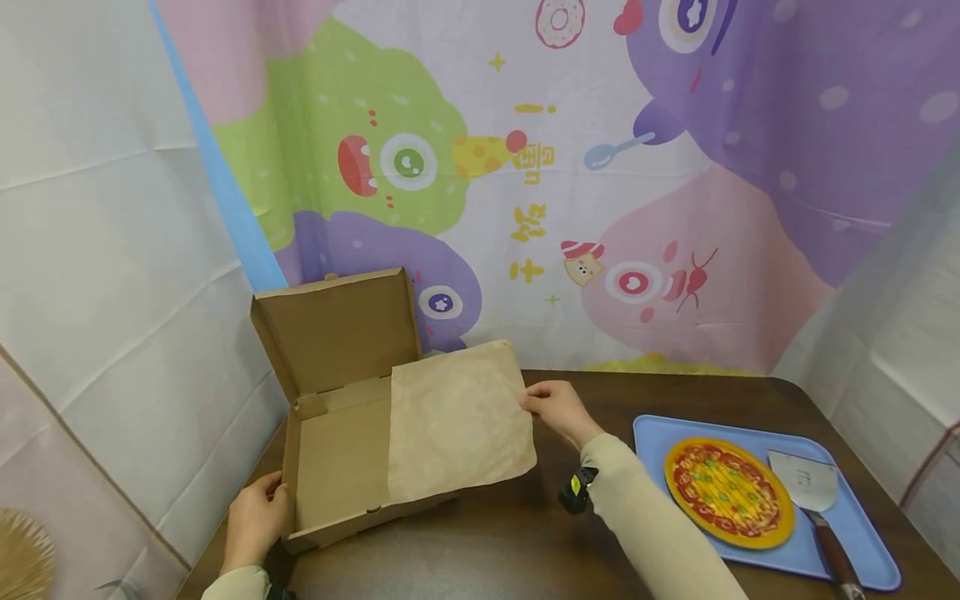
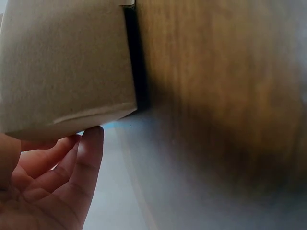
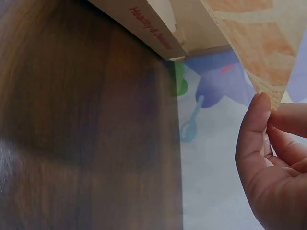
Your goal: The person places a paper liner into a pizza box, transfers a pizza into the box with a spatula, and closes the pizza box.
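A cardboard pizza box stands on the table with its lid raised. My left hand touches the outer left wall near the front corner; in the left wrist view the thumb and fingertips rest against that wall. My right hand pinches the right edge of a brown paper sheet. The sheet hangs over the right part of the box, and its left part hides some of the box floor. In the right wrist view thumb and forefinger meet on the sheet's corner.
On the right lies a blue tray with a pizza on an orange-yellow round base and a metal pizza server with a dark handle. A printed curtain hangs behind the brown table.
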Motion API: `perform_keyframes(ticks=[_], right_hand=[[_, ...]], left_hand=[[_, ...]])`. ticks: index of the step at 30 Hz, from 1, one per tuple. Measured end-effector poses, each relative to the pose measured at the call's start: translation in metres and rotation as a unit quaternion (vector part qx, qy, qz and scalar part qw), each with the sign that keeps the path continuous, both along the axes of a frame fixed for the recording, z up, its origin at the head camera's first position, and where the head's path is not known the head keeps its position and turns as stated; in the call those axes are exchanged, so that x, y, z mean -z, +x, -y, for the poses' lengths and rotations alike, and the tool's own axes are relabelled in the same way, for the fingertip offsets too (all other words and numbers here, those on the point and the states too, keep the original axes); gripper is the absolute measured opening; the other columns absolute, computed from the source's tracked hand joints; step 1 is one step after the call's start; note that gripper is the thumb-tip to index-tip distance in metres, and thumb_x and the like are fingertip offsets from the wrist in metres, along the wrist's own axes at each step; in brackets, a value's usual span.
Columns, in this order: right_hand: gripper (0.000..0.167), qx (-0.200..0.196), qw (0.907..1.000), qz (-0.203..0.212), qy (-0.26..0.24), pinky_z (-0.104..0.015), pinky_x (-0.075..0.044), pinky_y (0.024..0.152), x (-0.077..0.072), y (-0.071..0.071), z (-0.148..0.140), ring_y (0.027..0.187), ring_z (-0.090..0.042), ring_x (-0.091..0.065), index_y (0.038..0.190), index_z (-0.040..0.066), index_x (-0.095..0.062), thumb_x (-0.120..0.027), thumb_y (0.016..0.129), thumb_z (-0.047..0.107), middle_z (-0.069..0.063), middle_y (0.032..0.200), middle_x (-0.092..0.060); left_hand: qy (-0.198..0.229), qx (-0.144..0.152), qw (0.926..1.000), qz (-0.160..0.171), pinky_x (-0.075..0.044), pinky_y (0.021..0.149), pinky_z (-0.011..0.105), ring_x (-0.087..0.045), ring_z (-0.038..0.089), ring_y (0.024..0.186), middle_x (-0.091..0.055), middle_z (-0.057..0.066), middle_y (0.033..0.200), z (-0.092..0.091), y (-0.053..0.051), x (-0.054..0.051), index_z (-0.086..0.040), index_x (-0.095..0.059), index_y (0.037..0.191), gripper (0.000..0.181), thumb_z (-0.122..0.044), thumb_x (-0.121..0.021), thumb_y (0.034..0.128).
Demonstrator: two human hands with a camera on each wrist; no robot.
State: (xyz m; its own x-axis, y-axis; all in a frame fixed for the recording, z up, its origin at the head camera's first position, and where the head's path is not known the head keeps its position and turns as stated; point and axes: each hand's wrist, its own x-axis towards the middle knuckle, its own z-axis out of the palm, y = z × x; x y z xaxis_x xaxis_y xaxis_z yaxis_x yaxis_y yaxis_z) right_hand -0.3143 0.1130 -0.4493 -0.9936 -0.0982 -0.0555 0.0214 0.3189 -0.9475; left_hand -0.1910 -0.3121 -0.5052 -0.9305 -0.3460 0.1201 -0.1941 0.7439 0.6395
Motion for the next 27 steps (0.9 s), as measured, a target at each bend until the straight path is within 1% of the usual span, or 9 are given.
perform_keyframes(ticks=[3,8,14,19,24,27], right_hand=[[0.016,0.001,1.0000,0.001,-0.002,-0.025,-0.054,0.068,0.003,-0.001,0.010,0.075,-0.013,-0.059,0.101,-0.007,-0.070,-0.065,0.090,0.004,-0.010,0.091,-0.067],[0.014,-0.002,1.0000,-0.005,-0.008,-0.024,-0.052,0.065,0.008,-0.003,0.027,0.076,-0.018,-0.061,0.098,-0.007,-0.070,-0.066,0.089,0.003,-0.009,0.088,-0.067],[0.013,-0.015,0.9997,-0.017,0.008,-0.033,-0.055,0.068,0.012,-0.002,0.044,0.078,-0.023,-0.062,0.096,-0.006,-0.071,-0.065,0.090,0.003,-0.011,0.089,-0.068],[0.013,-0.022,0.9994,-0.023,0.014,-0.033,-0.055,0.067,0.015,0.000,0.054,0.073,-0.020,-0.061,0.096,-0.007,-0.071,-0.064,0.089,0.002,-0.010,0.085,-0.067],[0.013,-0.022,0.9996,-0.016,0.002,-0.034,-0.055,0.066,0.018,0.000,0.060,0.071,-0.021,-0.062,0.096,-0.007,-0.071,-0.064,0.089,0.002,-0.008,0.081,-0.065],[0.013,-0.023,0.9997,-0.013,-0.001,-0.034,-0.056,0.065,0.019,0.000,0.063,0.068,-0.017,-0.060,0.096,-0.007,-0.070,-0.064,0.090,0.003,-0.007,0.080,-0.065]], left_hand=[[0.000,0.001,1.0000,-0.002,-0.052,0.084,0.053,-0.065,0.044,0.099,-0.066,0.031,0.112,0.000,0.000,0.000,0.012,-0.059,0.124,0.038,-0.010,-0.047,0.0946],[-0.001,0.001,1.0000,0.001,-0.052,0.083,0.053,-0.065,0.043,0.099,-0.067,0.031,0.111,-0.001,0.001,0.000,0.012,-0.058,0.125,0.039,-0.010,-0.047,0.0948],[-0.002,0.002,1.0000,-0.002,-0.052,0.083,0.053,-0.065,0.043,0.099,-0.067,0.031,0.111,0.000,0.001,0.000,0.012,-0.058,0.125,0.039,-0.010,-0.046,0.0946],[-0.001,0.003,1.0000,-0.004,-0.052,0.083,0.053,-0.066,0.043,0.098,-0.067,0.031,0.110,-0.001,0.001,0.000,0.012,-0.059,0.124,0.039,-0.010,-0.047,0.0944],[-0.003,0.011,0.9999,0.000,-0.053,0.083,0.053,-0.065,0.044,0.100,-0.066,0.032,0.113,-0.001,0.002,0.000,0.013,-0.058,0.125,0.039,-0.010,-0.047,0.0950],[0.000,0.014,0.9999,0.005,-0.053,0.084,0.053,-0.065,0.045,0.103,-0.064,0.032,0.116,0.000,0.002,0.000,0.014,-0.057,0.126,0.040,-0.010,-0.047,0.0956]])
